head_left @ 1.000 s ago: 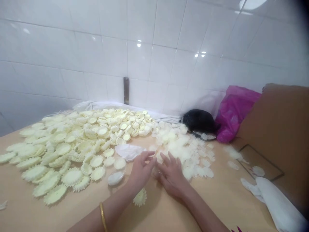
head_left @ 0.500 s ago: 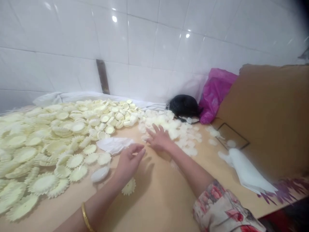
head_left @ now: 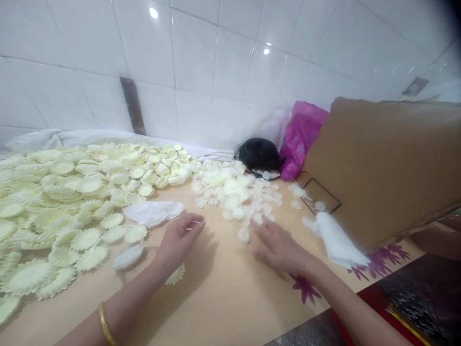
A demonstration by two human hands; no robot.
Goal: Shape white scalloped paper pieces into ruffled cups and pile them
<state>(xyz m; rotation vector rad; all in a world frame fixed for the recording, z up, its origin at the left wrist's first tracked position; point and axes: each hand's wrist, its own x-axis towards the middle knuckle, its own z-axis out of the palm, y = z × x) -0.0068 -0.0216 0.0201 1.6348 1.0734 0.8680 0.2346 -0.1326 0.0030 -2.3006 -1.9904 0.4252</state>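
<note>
My left hand (head_left: 183, 235) hovers above the table left of the middle, fingers loosely curved and a narrow gap showing before the thumb; nothing visible is in it. Below its wrist lies a pale yellow scalloped disc (head_left: 175, 275), partly covered. My right hand (head_left: 275, 242) is low at the near edge of a heap of small white scalloped discs (head_left: 234, 190), its fingers apart and slightly blurred. One loose white disc (head_left: 244, 235) lies just left of its fingertips. A large pile of pale yellow scalloped discs (head_left: 72, 192) spreads over the left side.
A crumpled white cloth (head_left: 154, 213) and an oval whitish piece (head_left: 128, 256) lie left of my left hand. Behind are a black pouch (head_left: 261, 154) and magenta bag (head_left: 302, 134). At right stand a cardboard sheet (head_left: 389, 158) and a folded white cloth (head_left: 336, 240).
My right hand has drawn back from the white heap toward me, uncovering a loose disc. My left hand keeps its pose. The view has shifted slightly to the right.
</note>
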